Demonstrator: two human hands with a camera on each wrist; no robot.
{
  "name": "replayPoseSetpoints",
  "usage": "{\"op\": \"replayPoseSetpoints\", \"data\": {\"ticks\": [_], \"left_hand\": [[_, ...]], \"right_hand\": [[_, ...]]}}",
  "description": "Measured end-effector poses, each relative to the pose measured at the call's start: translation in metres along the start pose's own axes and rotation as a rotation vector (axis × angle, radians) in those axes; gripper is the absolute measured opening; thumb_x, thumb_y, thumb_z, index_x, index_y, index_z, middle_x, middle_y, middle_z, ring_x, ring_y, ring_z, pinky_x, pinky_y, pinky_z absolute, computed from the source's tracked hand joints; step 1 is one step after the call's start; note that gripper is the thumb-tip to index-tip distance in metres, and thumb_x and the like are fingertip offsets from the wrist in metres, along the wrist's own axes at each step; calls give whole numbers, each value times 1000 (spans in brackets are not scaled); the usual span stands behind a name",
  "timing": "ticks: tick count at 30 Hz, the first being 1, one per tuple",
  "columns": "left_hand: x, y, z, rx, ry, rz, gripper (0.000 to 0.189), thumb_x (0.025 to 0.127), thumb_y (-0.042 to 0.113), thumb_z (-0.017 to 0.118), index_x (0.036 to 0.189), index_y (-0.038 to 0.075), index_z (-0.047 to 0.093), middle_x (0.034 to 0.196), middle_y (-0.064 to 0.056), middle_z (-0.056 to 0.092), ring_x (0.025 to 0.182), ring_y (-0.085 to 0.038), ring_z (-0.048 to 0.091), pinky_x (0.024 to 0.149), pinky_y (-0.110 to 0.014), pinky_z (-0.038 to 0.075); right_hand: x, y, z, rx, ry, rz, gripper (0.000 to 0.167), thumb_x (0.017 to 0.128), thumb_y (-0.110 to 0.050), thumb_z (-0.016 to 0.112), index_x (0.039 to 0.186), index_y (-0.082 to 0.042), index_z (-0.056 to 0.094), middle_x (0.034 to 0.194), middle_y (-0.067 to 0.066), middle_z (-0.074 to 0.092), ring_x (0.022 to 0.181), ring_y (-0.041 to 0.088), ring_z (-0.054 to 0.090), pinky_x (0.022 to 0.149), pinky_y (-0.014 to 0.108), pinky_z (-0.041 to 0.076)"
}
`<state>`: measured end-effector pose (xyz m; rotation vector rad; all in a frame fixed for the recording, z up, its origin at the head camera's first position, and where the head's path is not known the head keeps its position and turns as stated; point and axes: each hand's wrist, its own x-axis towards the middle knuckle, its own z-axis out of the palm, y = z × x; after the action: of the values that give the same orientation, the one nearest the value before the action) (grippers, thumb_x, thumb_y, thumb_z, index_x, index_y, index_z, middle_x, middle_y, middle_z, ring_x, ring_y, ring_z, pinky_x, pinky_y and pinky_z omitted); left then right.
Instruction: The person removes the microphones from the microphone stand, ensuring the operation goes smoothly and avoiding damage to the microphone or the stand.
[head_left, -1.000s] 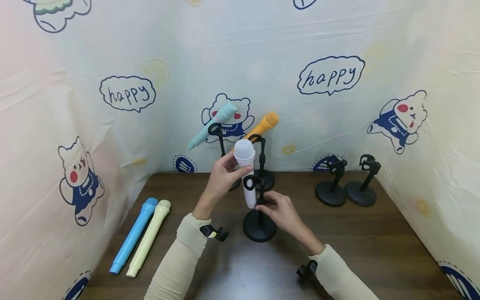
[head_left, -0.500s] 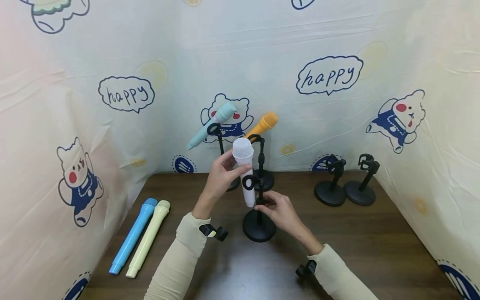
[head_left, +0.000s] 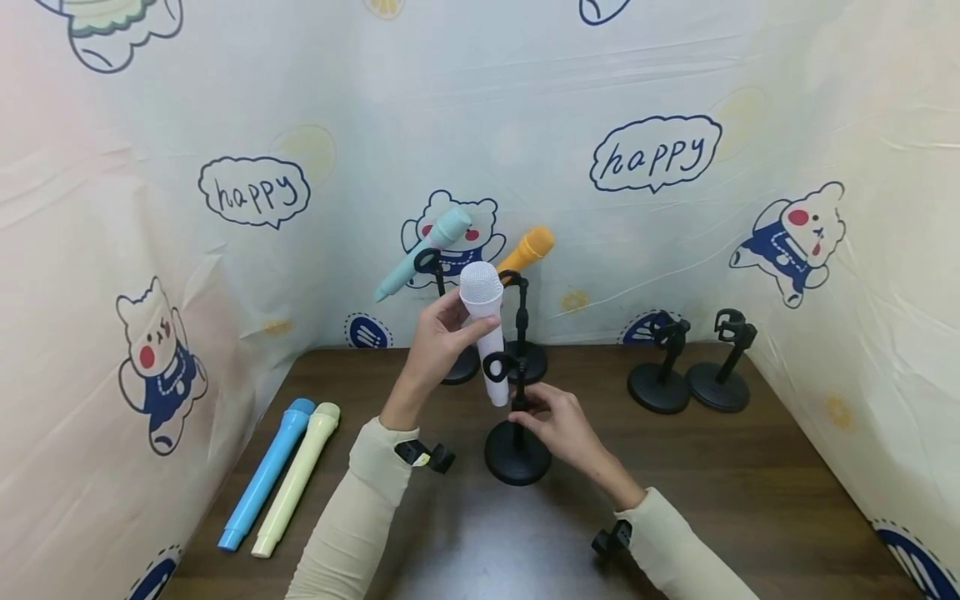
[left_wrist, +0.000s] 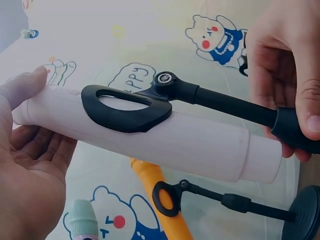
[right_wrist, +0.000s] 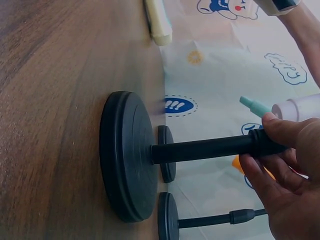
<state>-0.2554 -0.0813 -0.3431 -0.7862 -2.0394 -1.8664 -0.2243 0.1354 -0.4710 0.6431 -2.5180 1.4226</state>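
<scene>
My left hand grips a white microphone just below its mesh head, thumb across the front. The microphone stands nearly upright, slightly tilted. In the left wrist view, the black clip ring lies across the near side of the microphone body, which is not through the ring; whether they touch I cannot tell. That clip tops a black desk microphone stand, whose round base rests on the table. My right hand pinches the collar on the stand's pole, also seen in the right wrist view.
Behind, a teal microphone and an orange microphone sit tilted in stands. Two stands without microphones are at the back right. A blue microphone and a pale yellow microphone lie on the wooden table at left.
My left hand has raised the white microphone slightly and shifted it a little left, its head tipping further left. My right hand and the stand stay in place.
</scene>
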Motion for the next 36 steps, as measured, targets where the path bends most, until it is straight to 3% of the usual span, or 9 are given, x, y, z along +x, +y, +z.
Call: {"op": "replayPoseSetpoints", "data": {"ticks": [11,24,29,36], "left_hand": [[7,1,-1,-6,4,10,54,97,3,74,148,-3,57,144,-23,65,134,-35,66,120,-50,47],[14,7,-2,5,33,35,50,97,7,74,143,-5,60,142,-23,66,122,-33,68,114,-51,53],[16,10,-3,5,48,34,50,96,6,74,143,-4,60,141,-23,67,115,-28,69,111,-49,55],[22,15,-2,-22,50,42,51,97,4,72,145,-5,58,145,-23,64,124,-33,67,112,-50,54]], "right_hand": [[1,1,0,10,4,-8,24,92,-9,84,114,-5,75,107,5,77,99,19,76,89,32,64],[1,0,-1,27,-5,21,23,92,-10,84,113,-11,75,107,5,77,99,19,76,90,40,65],[1,0,0,21,-2,26,22,91,-10,85,111,-11,75,106,4,77,98,18,76,88,34,65],[1,0,0,33,1,23,22,91,-11,85,111,-11,76,108,5,77,99,18,76,88,35,65]]}}
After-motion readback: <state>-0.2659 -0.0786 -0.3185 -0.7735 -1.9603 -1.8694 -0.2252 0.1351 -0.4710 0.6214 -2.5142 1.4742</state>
